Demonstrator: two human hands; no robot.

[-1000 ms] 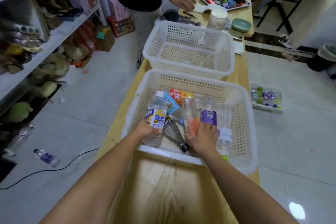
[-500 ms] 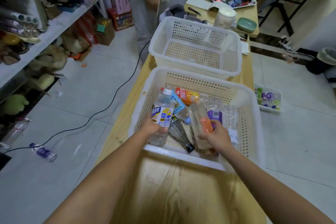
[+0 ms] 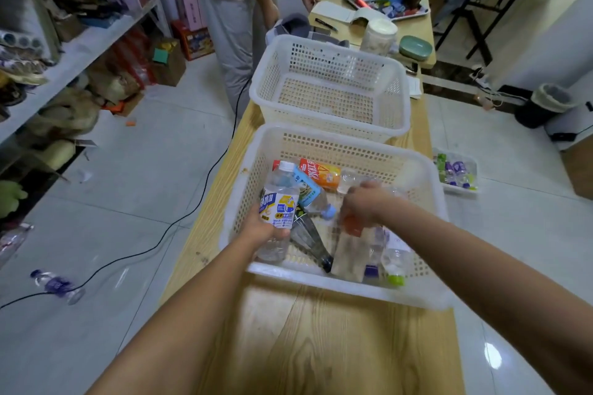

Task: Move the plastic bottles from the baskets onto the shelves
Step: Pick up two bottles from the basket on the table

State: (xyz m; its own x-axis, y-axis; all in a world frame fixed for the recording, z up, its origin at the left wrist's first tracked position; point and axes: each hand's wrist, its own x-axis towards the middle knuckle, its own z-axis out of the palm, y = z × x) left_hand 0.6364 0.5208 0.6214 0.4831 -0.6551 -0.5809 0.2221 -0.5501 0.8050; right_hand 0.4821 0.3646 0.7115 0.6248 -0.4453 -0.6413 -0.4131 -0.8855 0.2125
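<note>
Both bottles now lifted: left hand (image 3: 268, 229) grips white-labelled bottle (image 3: 278, 207), right hand (image 3: 364, 204) orange-labelled bottle (image 3: 349, 240).

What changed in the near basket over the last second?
The right hand let go of the purple-label bottle, took the orange-label bottle and lifted it. The left hand raised its white-label bottle upright. The dark bottle and the far basket stayed put.

Premises appear to be a storeroom or informal workroom. Evidence: open metal shelving (image 3: 80, 51) crowded with boxes and mixed goods, tiled floor (image 3: 144, 170), long wooden tables (image 3: 337, 346) bearing perforated plastic baskets (image 3: 327, 138) and clutter.
</note>
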